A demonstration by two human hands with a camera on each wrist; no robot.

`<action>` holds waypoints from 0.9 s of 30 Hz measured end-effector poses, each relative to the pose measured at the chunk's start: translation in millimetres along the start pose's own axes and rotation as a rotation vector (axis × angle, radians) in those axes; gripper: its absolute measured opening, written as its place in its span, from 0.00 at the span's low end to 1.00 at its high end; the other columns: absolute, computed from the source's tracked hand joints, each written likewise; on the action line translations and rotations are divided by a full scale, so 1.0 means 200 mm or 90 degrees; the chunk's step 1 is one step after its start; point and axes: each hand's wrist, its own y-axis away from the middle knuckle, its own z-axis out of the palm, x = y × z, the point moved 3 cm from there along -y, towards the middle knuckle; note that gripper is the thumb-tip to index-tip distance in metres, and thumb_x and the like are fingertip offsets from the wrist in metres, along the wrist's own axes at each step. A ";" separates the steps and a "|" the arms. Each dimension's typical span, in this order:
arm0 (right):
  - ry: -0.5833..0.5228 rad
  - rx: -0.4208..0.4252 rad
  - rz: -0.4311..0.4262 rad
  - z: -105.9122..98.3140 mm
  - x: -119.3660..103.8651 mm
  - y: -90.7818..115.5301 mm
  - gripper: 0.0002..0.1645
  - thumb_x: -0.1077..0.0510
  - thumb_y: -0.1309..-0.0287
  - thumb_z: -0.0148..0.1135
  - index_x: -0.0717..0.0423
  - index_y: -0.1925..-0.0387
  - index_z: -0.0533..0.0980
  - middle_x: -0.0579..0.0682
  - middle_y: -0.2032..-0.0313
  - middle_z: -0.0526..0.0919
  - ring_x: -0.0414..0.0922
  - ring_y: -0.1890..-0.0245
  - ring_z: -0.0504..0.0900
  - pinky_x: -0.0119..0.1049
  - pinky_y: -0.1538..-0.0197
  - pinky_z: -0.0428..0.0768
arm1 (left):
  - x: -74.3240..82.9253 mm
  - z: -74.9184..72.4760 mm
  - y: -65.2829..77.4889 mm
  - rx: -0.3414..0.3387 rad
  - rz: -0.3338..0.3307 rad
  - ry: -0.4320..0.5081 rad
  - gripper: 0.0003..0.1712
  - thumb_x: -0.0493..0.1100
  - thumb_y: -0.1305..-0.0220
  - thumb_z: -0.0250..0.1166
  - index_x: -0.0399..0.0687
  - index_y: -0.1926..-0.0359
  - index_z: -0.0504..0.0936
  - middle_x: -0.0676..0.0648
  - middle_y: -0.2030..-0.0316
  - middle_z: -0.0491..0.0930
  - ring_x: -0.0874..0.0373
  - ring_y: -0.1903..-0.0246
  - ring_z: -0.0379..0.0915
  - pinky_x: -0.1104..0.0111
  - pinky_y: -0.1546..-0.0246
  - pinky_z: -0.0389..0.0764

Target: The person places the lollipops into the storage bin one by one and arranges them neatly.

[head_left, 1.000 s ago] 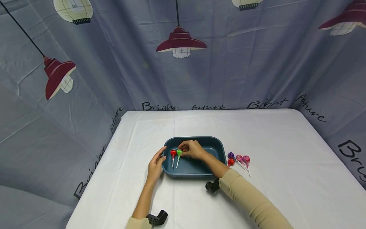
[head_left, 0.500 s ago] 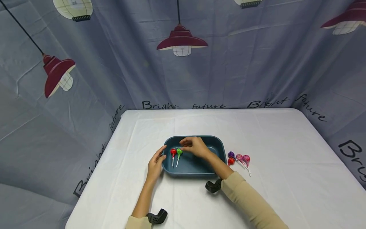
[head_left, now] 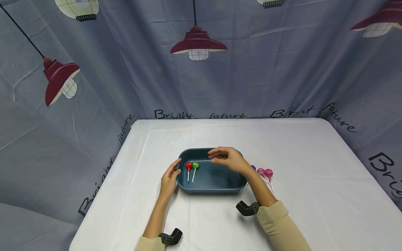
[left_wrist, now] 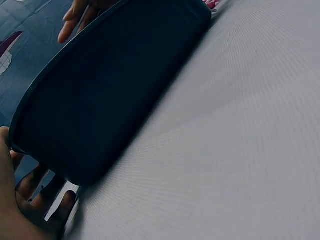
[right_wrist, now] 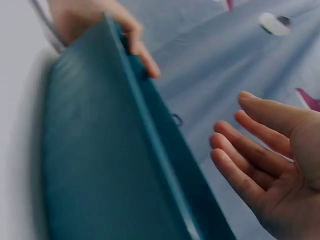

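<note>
A dark teal tray stands on the table. In its left part a red lollipop and a green lollipop lie side by side, heads away from me. My left hand rests against the tray's left end, its fingers spread along the outer wall in the left wrist view. Over the tray's right half hovers my right hand, fingers loosely extended and holding nothing; the right wrist view shows its bare palm. Right of the tray lie two pink lollipops and a purple lollipop, partly behind my right forearm.
White cloth covers the table. A grey-blue curtain printed with lamps and lettering hangs behind and at both sides. Each wrist carries a black camera mount.
My right hand has let go of the green lollipop, risen, and moved right over the tray. Its forearm now covers the red lollipop outside the tray. My left hand stays at the tray.
</note>
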 end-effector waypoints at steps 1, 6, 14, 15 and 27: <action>-0.011 -0.003 0.005 -0.02 0.00 0.02 0.20 0.59 0.45 0.63 0.60 0.50 0.76 0.59 0.54 0.80 0.51 0.56 0.80 0.36 0.56 0.79 | 0.00 0.00 0.00 -0.002 -0.004 0.008 0.21 0.38 0.36 0.56 0.57 0.42 0.76 0.51 0.40 0.69 0.56 0.40 0.62 0.69 0.43 0.66; -0.043 0.015 0.018 -0.12 -0.04 0.10 0.22 0.59 0.44 0.63 0.62 0.48 0.74 0.61 0.53 0.79 0.52 0.54 0.79 0.36 0.54 0.79 | 0.03 0.00 0.00 -0.021 -0.017 0.046 0.22 0.35 0.35 0.55 0.50 0.41 0.75 0.49 0.39 0.68 0.57 0.39 0.61 0.77 0.45 0.65; -0.019 0.128 0.021 -0.38 -0.02 0.26 0.22 0.57 0.42 0.60 0.60 0.46 0.73 0.60 0.52 0.79 0.48 0.55 0.80 0.31 0.53 0.77 | 0.06 0.00 0.01 -0.021 -0.001 0.030 0.22 0.34 0.36 0.54 0.50 0.41 0.74 0.50 0.40 0.69 0.58 0.39 0.61 0.78 0.45 0.65; -0.013 0.144 0.027 -0.42 0.00 0.28 0.22 0.57 0.41 0.60 0.60 0.45 0.73 0.59 0.52 0.79 0.46 0.56 0.80 0.30 0.54 0.77 | 0.05 0.00 0.00 -0.022 -0.001 0.033 0.22 0.34 0.35 0.54 0.50 0.41 0.74 0.50 0.40 0.69 0.59 0.40 0.61 0.78 0.45 0.65; 0.067 0.214 0.138 -0.65 0.24 0.53 0.26 0.50 0.43 0.61 0.54 0.44 0.73 0.52 0.50 0.79 0.34 0.56 0.78 0.24 0.53 0.74 | 0.08 0.00 0.01 -0.029 -0.024 0.048 0.22 0.33 0.35 0.54 0.49 0.41 0.74 0.48 0.39 0.67 0.57 0.39 0.60 0.76 0.44 0.65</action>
